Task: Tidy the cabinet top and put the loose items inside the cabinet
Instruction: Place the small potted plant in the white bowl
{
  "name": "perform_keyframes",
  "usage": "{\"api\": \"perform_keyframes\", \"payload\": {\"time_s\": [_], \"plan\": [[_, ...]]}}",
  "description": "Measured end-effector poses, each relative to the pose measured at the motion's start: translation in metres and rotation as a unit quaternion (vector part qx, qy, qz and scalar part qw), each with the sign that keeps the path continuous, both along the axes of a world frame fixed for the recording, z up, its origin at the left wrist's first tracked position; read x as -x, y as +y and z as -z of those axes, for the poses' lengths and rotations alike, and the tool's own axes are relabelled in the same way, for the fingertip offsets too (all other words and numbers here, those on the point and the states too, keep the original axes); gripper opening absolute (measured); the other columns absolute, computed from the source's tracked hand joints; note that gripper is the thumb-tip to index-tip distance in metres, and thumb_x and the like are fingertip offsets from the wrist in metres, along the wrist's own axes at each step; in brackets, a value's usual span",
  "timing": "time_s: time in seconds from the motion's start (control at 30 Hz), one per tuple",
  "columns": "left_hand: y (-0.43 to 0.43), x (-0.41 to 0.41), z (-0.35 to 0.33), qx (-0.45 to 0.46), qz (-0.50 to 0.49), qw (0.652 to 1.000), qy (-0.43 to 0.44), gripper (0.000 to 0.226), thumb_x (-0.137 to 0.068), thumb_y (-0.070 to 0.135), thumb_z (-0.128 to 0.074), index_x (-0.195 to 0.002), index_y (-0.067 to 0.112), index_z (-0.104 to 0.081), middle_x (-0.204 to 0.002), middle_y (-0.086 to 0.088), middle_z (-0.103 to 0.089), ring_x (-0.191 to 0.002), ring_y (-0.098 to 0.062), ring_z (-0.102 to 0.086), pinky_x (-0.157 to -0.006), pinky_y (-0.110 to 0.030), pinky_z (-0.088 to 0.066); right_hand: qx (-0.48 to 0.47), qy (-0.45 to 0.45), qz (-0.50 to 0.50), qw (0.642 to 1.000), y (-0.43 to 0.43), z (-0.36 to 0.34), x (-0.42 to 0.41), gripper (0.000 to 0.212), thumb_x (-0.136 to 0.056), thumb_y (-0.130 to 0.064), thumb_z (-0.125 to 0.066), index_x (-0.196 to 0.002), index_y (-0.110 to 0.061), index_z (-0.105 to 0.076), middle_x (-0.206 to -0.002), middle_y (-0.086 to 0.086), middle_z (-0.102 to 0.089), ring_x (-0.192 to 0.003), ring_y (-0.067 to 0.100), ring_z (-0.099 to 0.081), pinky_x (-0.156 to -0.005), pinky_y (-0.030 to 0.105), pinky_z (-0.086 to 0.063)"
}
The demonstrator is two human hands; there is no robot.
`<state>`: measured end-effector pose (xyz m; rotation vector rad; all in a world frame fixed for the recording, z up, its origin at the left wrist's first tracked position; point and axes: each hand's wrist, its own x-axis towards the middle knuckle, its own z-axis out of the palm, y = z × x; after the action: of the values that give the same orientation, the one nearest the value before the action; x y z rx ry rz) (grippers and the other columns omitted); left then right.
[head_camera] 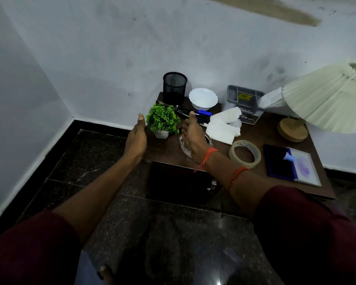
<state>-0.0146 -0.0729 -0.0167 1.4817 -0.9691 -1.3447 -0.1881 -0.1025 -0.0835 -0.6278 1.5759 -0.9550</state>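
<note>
Both open hands, left hand (136,134) and right hand (193,136), flanking potted plant (163,120).

We've got the plant (163,120) at the cabinet's (255,132) left edge, cup (174,87) behind it, bowl (203,99) right of that, tape (245,153) up front.

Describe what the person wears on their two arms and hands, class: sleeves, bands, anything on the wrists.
Both arms have dark maroon sleeves pushed up towards the elbow, leaving the forearms bare. The left hand and its wrist carry nothing. The right hand is bare too, but an orange thread is tied at its wrist, and a band of orange-red beads sits further up that forearm. No gloves, rings or watch show.
</note>
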Motion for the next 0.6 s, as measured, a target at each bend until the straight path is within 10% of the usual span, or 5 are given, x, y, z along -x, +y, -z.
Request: {"api": "perform_keyframes", "payload": {"time_s": [0.13, 0.6], "plan": [[-0.007, 0.004, 0.002, 0.007, 0.02, 1.0, 0.007, 0.109, -0.055, 0.09, -0.034, -0.137, 0.02, -0.053, -0.138, -0.005, -0.057, -0.127, -0.023, -0.052, -0.112, -0.047, -0.037, 0.062, 0.033, -0.013, 0.997, 0.009, -0.068, -0.027, 0.104, -0.062, -0.087, -0.022, -0.099, 0.004, -0.058, -0.133, 0.019, -0.057, -0.126, 0.035, -0.051, -0.111, 0.053, -0.034], [-0.012, 0.016, 0.013, 0.011, 0.032, 0.999, 0.021, 0.044, -0.094, 0.065, -0.027, -0.11, 0.035, -0.056, -0.102, 0.005, -0.065, -0.102, -0.019, -0.061, -0.094, -0.036, -0.045, 0.013, -0.073, 0.001, 0.997, 0.014, -0.074, -0.038, 0.062, -0.099, -0.06, -0.023, -0.133, -0.018, -0.053, -0.125, 0.006, -0.061, -0.104, 0.02, -0.055, -0.093, 0.034, -0.044]]}}
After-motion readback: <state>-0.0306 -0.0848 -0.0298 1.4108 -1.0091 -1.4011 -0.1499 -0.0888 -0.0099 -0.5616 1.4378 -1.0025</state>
